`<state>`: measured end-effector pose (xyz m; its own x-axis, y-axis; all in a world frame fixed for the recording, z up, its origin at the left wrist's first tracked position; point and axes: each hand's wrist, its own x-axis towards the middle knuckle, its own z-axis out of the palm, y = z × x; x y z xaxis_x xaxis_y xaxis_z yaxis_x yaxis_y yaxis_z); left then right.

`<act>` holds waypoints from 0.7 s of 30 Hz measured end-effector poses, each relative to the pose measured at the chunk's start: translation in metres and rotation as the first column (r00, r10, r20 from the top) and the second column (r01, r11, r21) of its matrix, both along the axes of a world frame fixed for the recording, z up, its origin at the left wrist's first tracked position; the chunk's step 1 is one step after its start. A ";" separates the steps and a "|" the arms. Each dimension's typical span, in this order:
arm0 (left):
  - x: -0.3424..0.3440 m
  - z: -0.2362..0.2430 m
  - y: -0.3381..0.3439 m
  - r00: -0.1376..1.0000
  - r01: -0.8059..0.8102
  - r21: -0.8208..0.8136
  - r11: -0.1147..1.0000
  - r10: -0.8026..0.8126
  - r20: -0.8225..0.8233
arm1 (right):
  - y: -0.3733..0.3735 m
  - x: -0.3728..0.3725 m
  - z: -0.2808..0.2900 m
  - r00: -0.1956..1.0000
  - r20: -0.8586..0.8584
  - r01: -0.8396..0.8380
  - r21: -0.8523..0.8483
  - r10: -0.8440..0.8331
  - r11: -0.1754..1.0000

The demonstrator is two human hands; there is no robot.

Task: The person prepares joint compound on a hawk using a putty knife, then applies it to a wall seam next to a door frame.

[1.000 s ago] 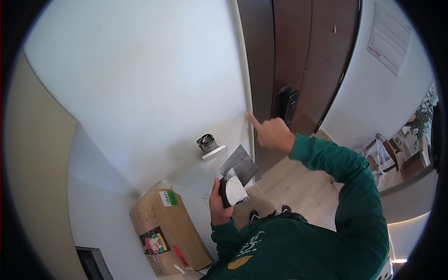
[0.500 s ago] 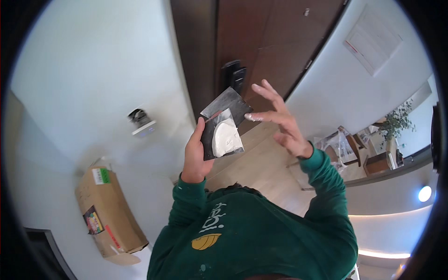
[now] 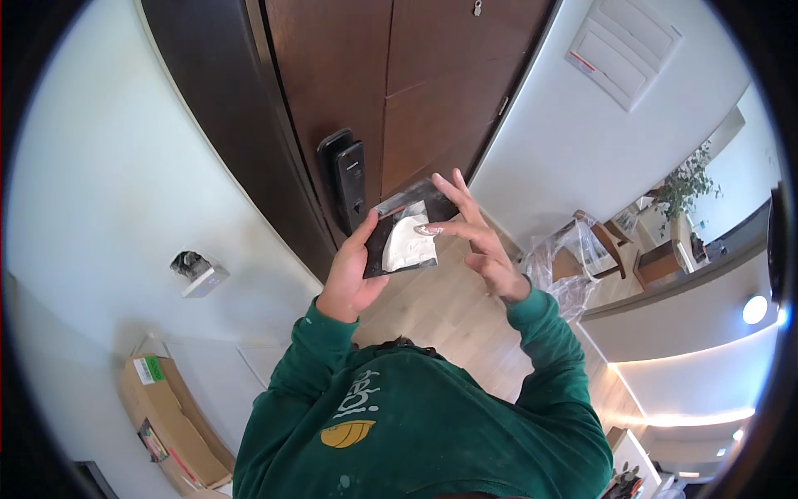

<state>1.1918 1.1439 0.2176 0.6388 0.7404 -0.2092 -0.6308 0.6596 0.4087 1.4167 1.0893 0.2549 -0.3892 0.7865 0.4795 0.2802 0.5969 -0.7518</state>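
My left hand (image 3: 347, 279) is closed on the edge of a flat dark sheet (image 3: 376, 249), thumb along its near left side. A thick mound of white paste (image 3: 409, 245) lies on the sheet. Beyond it a second dark flat panel (image 3: 416, 196) shows, greyish with dust; whether the two are joined I cannot tell. From the right comes my right hand (image 3: 492, 256), holding nothing, its fingers apart and whitened at the tips. One fingertip is at the paste's right edge, apparently touching it, while others reach over the far dark panel.
Ahead stands a brown door (image 3: 332, 66) with a black handle lock (image 3: 345, 175). An open wall box (image 3: 198, 273) with a hanging cover is on the left, above a cardboard box (image 3: 179, 416). To the right are a plastic-wrapped chair (image 3: 573, 254) and a plant (image 3: 686, 187).
My right hand has moved left and down, bringing a fingertip from beside the sheet to the paste. The view has shifted, so more of the door and lock shows.
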 end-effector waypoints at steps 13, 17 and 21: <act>-0.057 -0.045 0.071 0.983 0.177 -0.135 0.975 -0.180 -0.014 | 0.044 -0.032 0.139 0.990 -0.010 0.140 0.095 -0.140 0.986; -0.067 -0.063 0.091 0.902 0.432 -0.231 0.872 -0.422 0.091 | 0.083 -0.046 0.284 0.937 0.178 0.165 0.530 -0.299 0.832; -0.089 -0.098 0.112 0.882 0.465 -0.222 0.857 -0.470 0.033 | 0.136 -0.089 0.411 0.962 0.120 0.043 0.821 -0.246 0.569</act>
